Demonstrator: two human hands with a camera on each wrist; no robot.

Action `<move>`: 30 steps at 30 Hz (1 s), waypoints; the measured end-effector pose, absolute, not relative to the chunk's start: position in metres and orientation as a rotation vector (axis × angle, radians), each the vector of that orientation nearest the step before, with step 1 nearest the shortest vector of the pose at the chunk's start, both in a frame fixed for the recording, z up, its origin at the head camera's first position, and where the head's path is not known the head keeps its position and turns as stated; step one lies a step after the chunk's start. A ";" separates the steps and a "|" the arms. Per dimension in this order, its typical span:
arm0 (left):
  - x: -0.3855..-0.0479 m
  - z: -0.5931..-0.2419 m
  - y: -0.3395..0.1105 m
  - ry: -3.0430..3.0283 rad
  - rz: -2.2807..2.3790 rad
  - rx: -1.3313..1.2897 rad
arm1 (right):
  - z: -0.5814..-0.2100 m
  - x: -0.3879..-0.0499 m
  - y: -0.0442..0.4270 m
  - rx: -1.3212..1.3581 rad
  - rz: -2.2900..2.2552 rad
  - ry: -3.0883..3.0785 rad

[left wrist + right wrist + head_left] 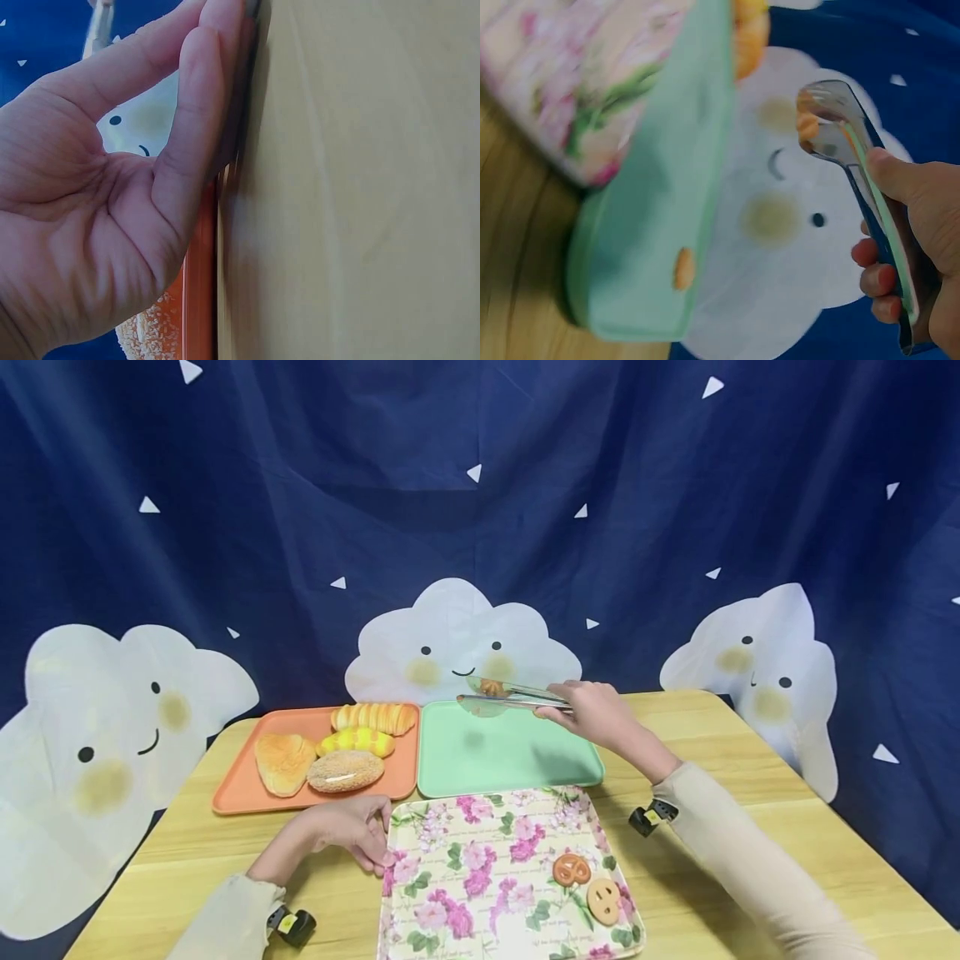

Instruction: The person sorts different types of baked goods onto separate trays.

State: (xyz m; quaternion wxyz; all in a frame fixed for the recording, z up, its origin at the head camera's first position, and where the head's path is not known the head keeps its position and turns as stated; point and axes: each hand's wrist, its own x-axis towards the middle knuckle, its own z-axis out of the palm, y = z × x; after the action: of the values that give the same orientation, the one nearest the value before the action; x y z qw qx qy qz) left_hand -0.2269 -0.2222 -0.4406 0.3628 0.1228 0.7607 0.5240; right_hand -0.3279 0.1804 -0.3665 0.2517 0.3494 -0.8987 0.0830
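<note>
- Around the tongs (891, 225), my right hand (600, 712) is curled, thumb against one side and fingers against the other; their tips hold a small brown cookie (492, 687), lifted clear of the trays toward the far side of the green tray (517, 758).
- My left hand (354, 828) touches the left rim of the flowered tray (442, 856), thumb and fingers bent toward each other; whether I pinch it or merely steady it, I cannot tell.
- On that flowered tray, a pretzel (572, 869) and a round cookie (603, 901) lie just beside each other. I judge these two finished with, and the cookie in the tongs midway; where it belongs, I cannot say.
- Farther out, the orange tray (228, 799) holds four breads: a puffy bun (285, 763), a ridged loaf (372, 719), a yellow roll (356, 742) and a seeded roll (346, 772). I touch none of them; if they count, they are all left to do.
- My right wrist view shows a tan piece (683, 268) on the green tray, near its rim. From my head it does not show, perhaps behind my hand, so one more may remain.
- Only my left wrist view shows that hand's palm; the cookies appear nowhere in it.
</note>
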 end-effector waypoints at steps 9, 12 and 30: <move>-0.227 -0.439 -0.220 1.973 1.344 0.314 | -0.385 -0.350 0.196 0.935 0.051 -2.429; -0.227 -0.439 -0.221 1.979 1.347 0.298 | -0.391 -0.354 0.204 0.930 0.014 -2.463; -0.227 -0.441 -0.223 1.974 1.345 0.313 | -0.411 -0.365 0.223 0.789 -0.001 -2.604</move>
State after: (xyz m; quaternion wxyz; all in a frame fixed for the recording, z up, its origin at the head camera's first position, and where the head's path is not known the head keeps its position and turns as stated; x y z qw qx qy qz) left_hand -0.2271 -0.2230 -0.4410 0.3582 0.1211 0.7649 0.5215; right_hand -0.3650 0.2228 -0.4111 0.2086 0.2837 -0.9360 -0.0003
